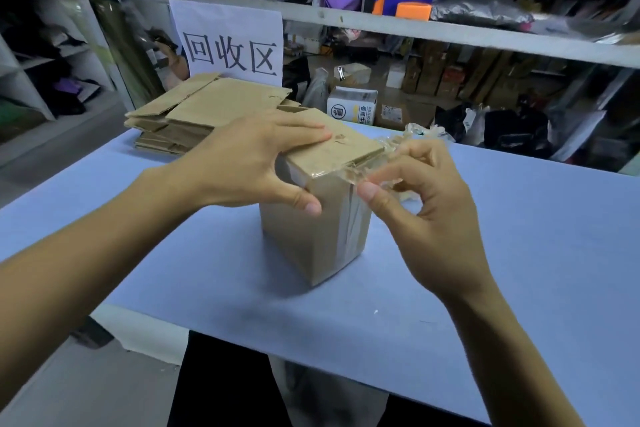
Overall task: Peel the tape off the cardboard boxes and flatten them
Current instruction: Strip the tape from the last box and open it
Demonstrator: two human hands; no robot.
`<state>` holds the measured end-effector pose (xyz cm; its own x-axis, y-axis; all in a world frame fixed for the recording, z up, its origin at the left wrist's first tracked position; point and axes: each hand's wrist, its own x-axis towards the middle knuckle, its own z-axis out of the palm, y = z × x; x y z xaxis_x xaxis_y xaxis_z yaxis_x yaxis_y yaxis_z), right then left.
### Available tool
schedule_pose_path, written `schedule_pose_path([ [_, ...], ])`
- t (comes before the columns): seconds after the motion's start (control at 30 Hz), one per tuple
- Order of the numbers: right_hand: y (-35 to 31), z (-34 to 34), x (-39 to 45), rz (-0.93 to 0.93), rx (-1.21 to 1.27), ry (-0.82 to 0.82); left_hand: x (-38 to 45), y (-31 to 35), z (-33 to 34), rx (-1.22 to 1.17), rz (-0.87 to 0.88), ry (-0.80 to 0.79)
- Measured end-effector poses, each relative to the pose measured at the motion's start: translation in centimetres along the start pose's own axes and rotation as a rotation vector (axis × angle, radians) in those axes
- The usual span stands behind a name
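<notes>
A small brown cardboard box (304, 236) stands upright on the blue table (519, 253), near the middle. My left hand (249, 163) grips its top, fingers flat across the lid and thumb on the near face. My right hand (426, 204) pinches a strip of clear tape (356, 172) between thumb and forefinger at the box's top right corner. The strip is partly lifted from the lid. More clear tape runs down the box's right front edge.
A stack of flattened cardboard boxes (207, 111) lies at the table's far left. Crumpled clear tape (424, 132) sits at the far edge. A paper sign (230, 42) hangs from a metal shelf (381, 24) behind; cluttered boxes and bags lie beyond.
</notes>
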<state>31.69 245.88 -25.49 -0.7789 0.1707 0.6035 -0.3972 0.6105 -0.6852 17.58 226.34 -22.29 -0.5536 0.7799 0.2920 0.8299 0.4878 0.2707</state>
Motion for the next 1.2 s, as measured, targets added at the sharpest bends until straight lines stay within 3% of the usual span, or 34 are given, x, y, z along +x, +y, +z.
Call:
schedule_pose_path([
  [0.1, 0.7, 0.0, 0.5, -0.018, -0.052, -0.011, 0.1, 1.0, 1.4, 0.074, 0.004, 0.052],
  [0.33, 0.9, 2.5, -1.6, -0.120, -0.050, 0.308, 0.1, 1.5, 2.5, 0.074, -0.003, 0.139],
  [0.43, 0.2, 3.6, -2.8, -0.177, -0.087, 0.368, 0.1, 1.5, 2.5, 0.068, -0.059, 0.161],
  [0.63, 0.3, 1.6, -2.4, 0.229, 0.349, 0.238, 0.5, 2.8, 3.1, 0.139, -0.064, 0.171],
  [0.73, 0.1, 1.3, -1.3, 0.251, 0.206, 0.137, 0.2, 3.3, 3.7, 0.167, -0.098, 0.209],
  [0.87, -0.2, 1.5, -0.8, 0.295, 0.070, 0.122, 0.2, 3.5, 4.0, 0.170, -0.143, 0.245],
  [1.03, -0.3, 1.1, -1.0, 0.193, 0.038, 0.054, 0.4, 3.7, 4.3, 0.173, -0.146, 0.288],
  [1.2, 0.0, 2.3, -1.8, 0.206, -0.018, 0.254, 0.3, 3.9, 4.8, 0.200, -0.144, 0.333],
])
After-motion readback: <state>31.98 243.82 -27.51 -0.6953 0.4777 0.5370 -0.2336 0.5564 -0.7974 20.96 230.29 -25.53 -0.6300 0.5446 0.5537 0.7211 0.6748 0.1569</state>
